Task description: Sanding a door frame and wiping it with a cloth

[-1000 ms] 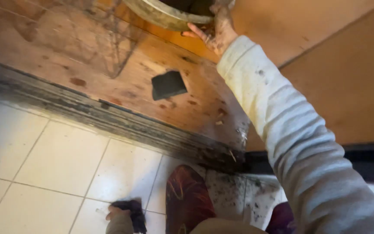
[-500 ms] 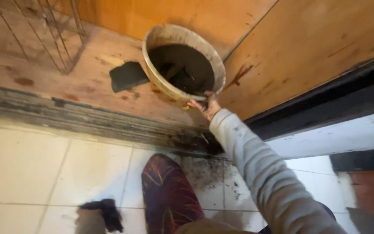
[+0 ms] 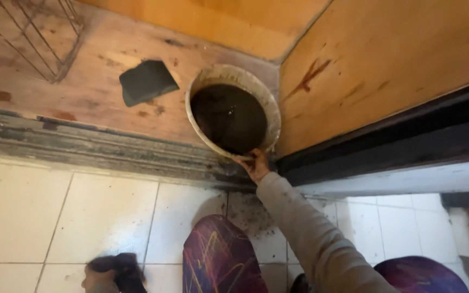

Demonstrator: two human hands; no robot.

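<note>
The step in hand is judged to be the shifting of a round bucket (image 3: 233, 111), which is filled with a dark, wet-looking mass and stands on the worn wooden floor (image 3: 104, 59), at that floor's near edge and close against the orange wooden panel (image 3: 386, 59) at its right. The bucket's near rim is taken by the right hand (image 3: 254, 164): the fingers are closed over the rim edge, so the grip is shut on the bucket, with the sleeved arm stretched up from the white tiled floor (image 3: 55, 217). A dark flat pad (image 3: 146, 81) lies on the wooden floor just beside the bucket, toward the left, and is not touched. The left hand (image 3: 100, 278) is seen blurred at the lower edge of the view, and a dark cloth-like thing (image 3: 121, 268) appears to be clasped in it, though how firmly cannot be told. A firm, level pull would be called for next, since the grimy threshold strip (image 3: 104, 149) lies between bucket and tiles and the contents could slop.
</note>
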